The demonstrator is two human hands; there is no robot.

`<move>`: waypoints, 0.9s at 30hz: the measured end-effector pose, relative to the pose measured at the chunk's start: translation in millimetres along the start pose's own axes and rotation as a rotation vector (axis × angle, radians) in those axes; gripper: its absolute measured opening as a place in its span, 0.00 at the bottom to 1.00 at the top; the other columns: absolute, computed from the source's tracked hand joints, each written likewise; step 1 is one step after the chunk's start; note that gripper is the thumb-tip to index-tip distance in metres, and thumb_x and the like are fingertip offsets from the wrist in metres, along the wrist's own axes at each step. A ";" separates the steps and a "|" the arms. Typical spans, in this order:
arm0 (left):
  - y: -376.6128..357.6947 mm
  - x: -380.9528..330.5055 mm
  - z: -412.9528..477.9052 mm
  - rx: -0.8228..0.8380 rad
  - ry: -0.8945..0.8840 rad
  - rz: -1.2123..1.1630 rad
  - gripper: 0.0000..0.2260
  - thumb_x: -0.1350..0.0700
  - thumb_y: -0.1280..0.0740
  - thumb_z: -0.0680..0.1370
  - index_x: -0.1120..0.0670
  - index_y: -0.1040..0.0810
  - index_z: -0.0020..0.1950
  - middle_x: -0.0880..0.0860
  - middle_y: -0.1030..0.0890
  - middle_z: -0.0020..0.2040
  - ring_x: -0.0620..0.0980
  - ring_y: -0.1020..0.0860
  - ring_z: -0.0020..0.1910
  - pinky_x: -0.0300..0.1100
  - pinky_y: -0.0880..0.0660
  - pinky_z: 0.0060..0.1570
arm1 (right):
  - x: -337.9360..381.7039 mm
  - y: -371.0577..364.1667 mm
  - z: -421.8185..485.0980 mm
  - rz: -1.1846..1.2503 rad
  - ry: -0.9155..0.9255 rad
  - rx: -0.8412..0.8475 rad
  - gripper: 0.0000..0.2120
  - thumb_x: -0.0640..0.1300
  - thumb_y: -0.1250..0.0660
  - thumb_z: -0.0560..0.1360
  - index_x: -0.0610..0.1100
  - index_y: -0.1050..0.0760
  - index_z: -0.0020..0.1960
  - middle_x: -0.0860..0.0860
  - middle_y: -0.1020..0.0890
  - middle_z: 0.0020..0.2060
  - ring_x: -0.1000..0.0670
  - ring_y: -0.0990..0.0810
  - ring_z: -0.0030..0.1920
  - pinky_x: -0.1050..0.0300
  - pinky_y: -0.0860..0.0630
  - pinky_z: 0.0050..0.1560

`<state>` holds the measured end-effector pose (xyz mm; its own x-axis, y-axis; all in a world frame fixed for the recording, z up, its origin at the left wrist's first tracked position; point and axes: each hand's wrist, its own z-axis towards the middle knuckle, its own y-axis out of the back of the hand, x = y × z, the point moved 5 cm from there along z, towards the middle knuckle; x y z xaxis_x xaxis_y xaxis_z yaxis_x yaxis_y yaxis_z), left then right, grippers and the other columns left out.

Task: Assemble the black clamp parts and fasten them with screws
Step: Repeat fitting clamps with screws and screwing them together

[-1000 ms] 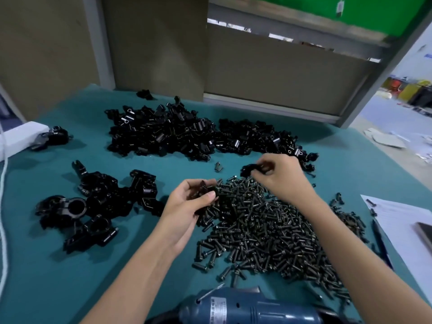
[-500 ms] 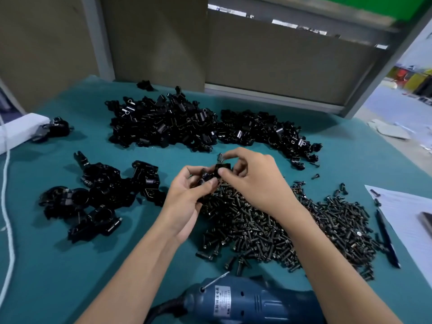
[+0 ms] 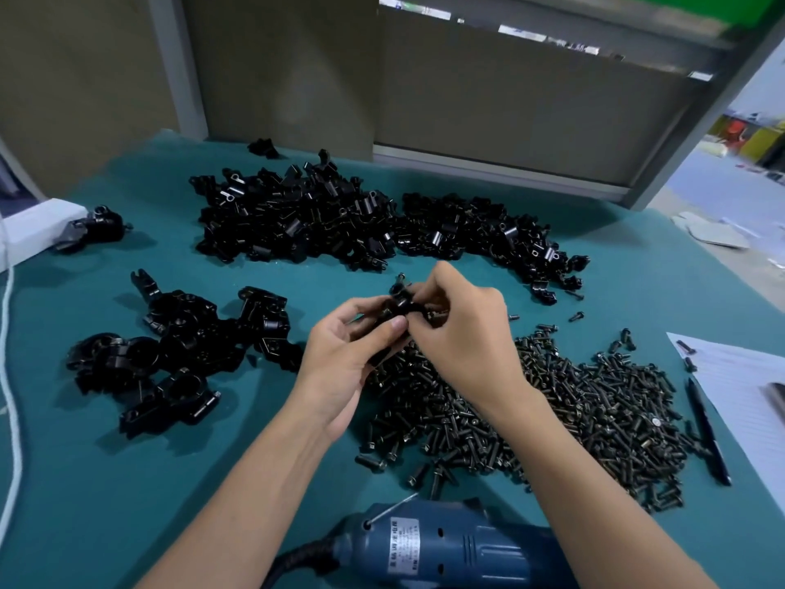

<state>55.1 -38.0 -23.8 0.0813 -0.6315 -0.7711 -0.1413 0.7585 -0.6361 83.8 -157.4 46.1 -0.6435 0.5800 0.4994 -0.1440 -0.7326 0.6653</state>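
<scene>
**Held part.** One black metal clamp part (image 3: 399, 303) is held in the air above the teal felt-covered table (image 3: 85, 482), over the far left edge of the screw heap. The left hand (image 3: 340, 367) grips it from below and the left, with thumb and fingers curled round it. The right hand (image 3: 463, 333) pinches the same part from the right with bent fingertips. It cannot be told whether a screw sits between those fingers.

**Writing.** One white rectangular label with dark print is fixed to the blue electric screwdriver (image 3: 446, 550), which lies at the near table edge between the forearms. The print is too blurred to read. No other writing is legible.

**Counts.**
- Heap of dark flanged screws (image 3: 552, 410): one, to the right of the hands and too many to count. A few stray screws lie just beyond it.
- Heaps of loose black clamp pieces (image 3: 297, 223): two, touching each other along the far side of the table. The left heap is larger, and the pieces are too many to count.
- Cluster of larger black clamp bodies with round bores (image 3: 178, 354): one, left of the hands. The bodies overlap, so no exact count is possible.
- Single black clamp (image 3: 97, 225): one, against the white block (image 3: 34, 231) at the left edge.
- Single black piece (image 3: 263, 147): one, alone near the back wall.
- White cord (image 3: 10, 376): one, running down the left edge.
- Sheet of white paper (image 3: 739, 376): one, at the right edge.
- Black pen (image 3: 707, 431): one, just left of the sheet.
</scene>
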 end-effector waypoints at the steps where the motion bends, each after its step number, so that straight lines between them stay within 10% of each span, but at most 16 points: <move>1: 0.3 -0.6 -0.3 -0.001 -0.007 -0.009 0.14 0.63 0.28 0.66 0.59 0.21 0.52 0.56 0.14 0.47 0.49 0.16 0.46 0.36 0.21 0.45 | 1.1 -3.0 -0.9 0.019 0.011 0.022 0.07 0.34 0.30 0.71 0.40 0.28 0.43 0.46 0.15 0.40 0.43 0.17 0.39 0.44 0.21 0.39; 9: 3.7 -6.6 -2.1 -0.030 -0.016 -0.051 0.14 0.61 0.27 0.65 0.57 0.20 0.50 0.51 0.14 0.44 0.46 0.16 0.45 0.36 0.21 0.43 | -2.9 -3.1 -4.0 0.336 -0.076 0.066 0.08 0.35 0.26 0.72 0.45 0.23 0.45 0.55 0.16 0.47 0.59 0.17 0.50 0.62 0.20 0.51; 27: 7.6 -5.3 -4.4 -0.045 0.128 -0.243 0.11 0.59 0.27 0.68 0.58 0.19 0.50 0.55 0.16 0.48 0.48 0.17 0.43 0.40 0.19 0.44 | -3.4 -7.9 -1.1 0.434 -0.062 0.152 0.12 0.40 0.21 0.68 0.43 0.20 0.48 0.53 0.15 0.48 0.56 0.17 0.51 0.51 0.20 0.54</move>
<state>49.3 -29.7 -24.5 -0.0066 -0.8111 -0.5849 -0.1770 0.5766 -0.7976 86.3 -153.9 38.6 -0.5731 0.2550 0.7788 0.2437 -0.8543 0.4591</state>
